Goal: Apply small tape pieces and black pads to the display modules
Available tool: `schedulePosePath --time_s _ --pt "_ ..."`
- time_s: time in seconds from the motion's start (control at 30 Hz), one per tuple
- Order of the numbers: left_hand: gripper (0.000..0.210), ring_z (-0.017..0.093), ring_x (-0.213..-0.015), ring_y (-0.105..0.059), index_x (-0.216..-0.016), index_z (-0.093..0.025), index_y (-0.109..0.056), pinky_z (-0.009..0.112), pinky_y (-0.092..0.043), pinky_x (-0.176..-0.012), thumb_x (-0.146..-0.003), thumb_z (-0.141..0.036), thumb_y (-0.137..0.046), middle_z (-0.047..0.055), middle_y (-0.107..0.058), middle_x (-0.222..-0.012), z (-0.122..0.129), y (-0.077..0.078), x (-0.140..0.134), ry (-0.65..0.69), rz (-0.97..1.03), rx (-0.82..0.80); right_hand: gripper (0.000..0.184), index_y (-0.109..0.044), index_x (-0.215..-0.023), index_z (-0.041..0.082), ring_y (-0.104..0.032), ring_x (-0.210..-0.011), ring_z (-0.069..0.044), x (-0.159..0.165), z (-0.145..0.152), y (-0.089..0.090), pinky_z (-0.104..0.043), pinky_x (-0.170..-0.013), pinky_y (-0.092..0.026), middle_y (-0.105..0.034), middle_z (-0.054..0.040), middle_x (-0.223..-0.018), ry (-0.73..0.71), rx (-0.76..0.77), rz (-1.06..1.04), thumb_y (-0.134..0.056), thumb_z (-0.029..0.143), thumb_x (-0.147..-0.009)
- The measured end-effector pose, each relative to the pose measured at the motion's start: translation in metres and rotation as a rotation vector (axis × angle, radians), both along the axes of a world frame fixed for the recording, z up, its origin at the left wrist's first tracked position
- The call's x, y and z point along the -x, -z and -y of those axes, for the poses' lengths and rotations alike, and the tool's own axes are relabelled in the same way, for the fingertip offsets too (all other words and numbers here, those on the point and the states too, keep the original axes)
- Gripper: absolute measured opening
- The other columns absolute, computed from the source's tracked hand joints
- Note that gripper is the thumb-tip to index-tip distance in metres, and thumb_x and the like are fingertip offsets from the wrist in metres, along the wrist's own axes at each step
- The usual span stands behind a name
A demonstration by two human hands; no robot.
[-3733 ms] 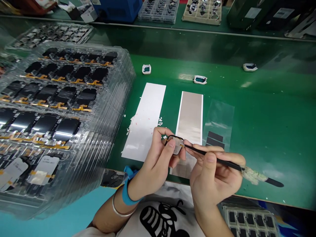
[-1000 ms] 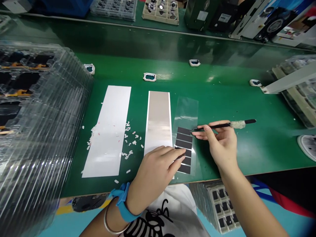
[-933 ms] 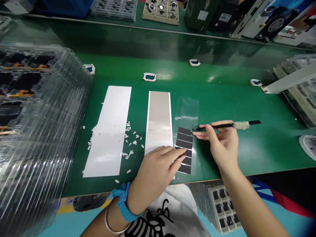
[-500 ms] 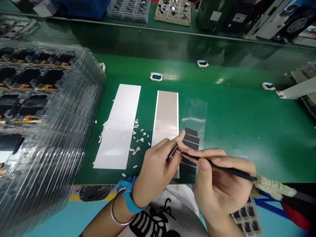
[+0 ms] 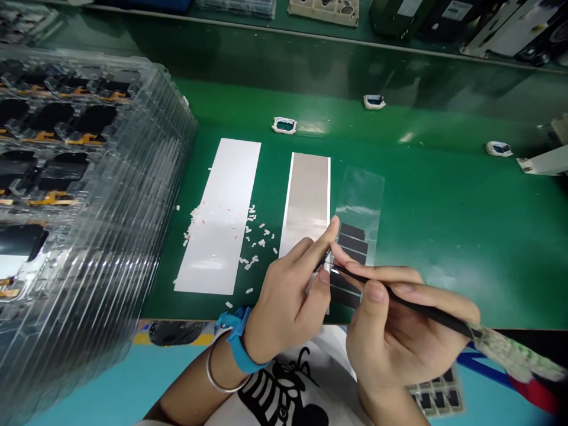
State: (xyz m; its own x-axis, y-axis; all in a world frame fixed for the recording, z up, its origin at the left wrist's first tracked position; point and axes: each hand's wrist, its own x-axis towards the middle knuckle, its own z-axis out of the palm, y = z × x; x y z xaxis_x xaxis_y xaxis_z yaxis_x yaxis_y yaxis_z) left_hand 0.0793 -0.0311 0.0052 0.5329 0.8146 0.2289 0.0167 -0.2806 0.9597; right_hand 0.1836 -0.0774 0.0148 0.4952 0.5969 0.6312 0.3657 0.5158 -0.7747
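My left hand pinches a small dark flat part between thumb and fingers, most of it hidden. Black tweezers, wound with pale green tape at the back end, lie in the closed fingers of my right hand. Their thin tip meets the small part, and a right fingertip is against it too. Below both hands are a beige strip with white edges and a clear film bearing several dark rectangles. Left of them lies a white strip, with small white scraps scattered around it.
A tall stack of clear trays with dark screens stands on the left. Several small white frames, one a white frame, sit toward the back of the green bench. A shelf with trays and boxes runs behind.
My view has tilted down, so the bench items appear higher and slightly to the right. Both hands keep nearly the same pose, the tweezers' tip still at the small part.
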Motion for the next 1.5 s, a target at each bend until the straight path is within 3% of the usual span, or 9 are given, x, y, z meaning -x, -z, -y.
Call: schedulePosePath --time_s 0.33,0.57,0.87,1.23,1.5 --pt "0.054 0.020 -0.076 -0.053 -0.154 -0.020 -0.037 0.037 -0.050 -0.076 -0.100 -0.025 -0.032 0.009 -0.059 -0.097 0.0000 -0.0023 0.0018 0.001 -0.062 0.019 0.029 -0.050 -0.102 0.021 -0.071 -0.078 -0.017 0.0025 -0.0014 0.0025 -0.036 -0.071 -0.067 -0.067 0.0002 -0.083 0.068 0.047 -0.046 -0.060 -0.001 -0.086" --pt "0.054 0.019 -0.074 -0.052 -0.155 -0.020 -0.035 0.035 -0.046 -0.069 -0.101 -0.025 -0.032 0.007 -0.057 -0.094 0.0003 -0.0018 0.0015 0.007 -0.069 0.031 0.034 -0.049 -0.103 0.018 -0.072 -0.083 -0.016 0.0020 -0.0008 0.0031 -0.031 -0.075 -0.065 -0.066 -0.0012 -0.086 0.012 0.026 -0.087 -0.058 -0.008 -0.082" --pt "0.055 0.019 -0.075 -0.052 -0.155 -0.022 -0.034 0.035 -0.045 -0.068 -0.100 -0.025 -0.032 0.008 -0.058 -0.095 -0.0007 -0.0019 0.0018 0.005 -0.088 0.026 0.029 -0.051 -0.102 0.020 -0.071 -0.077 -0.017 0.0012 -0.0001 0.0039 -0.033 -0.070 -0.065 -0.064 0.0004 -0.082 0.054 0.061 -0.075 -0.061 0.000 -0.084" --pt "0.054 0.018 -0.077 -0.053 -0.156 -0.023 -0.033 0.034 -0.046 -0.071 -0.102 -0.024 -0.032 0.007 -0.058 -0.095 -0.0005 -0.0018 0.0012 0.008 -0.101 0.021 0.032 -0.051 -0.102 0.020 -0.072 -0.080 -0.019 0.0001 0.0009 0.0028 -0.037 -0.072 -0.067 -0.068 -0.0017 -0.085 0.024 0.069 -0.064 -0.060 -0.004 -0.082" --pt "0.056 0.018 -0.075 -0.051 -0.157 -0.019 -0.030 0.033 -0.043 -0.067 -0.102 -0.023 -0.032 0.006 -0.055 -0.090 0.0005 -0.0014 0.0014 0.008 -0.122 0.019 0.037 -0.053 -0.104 0.017 -0.073 -0.084 -0.021 0.0014 0.0004 0.0039 -0.040 -0.075 -0.068 -0.070 -0.0038 -0.090 -0.019 0.003 -0.100 -0.058 -0.009 -0.080"
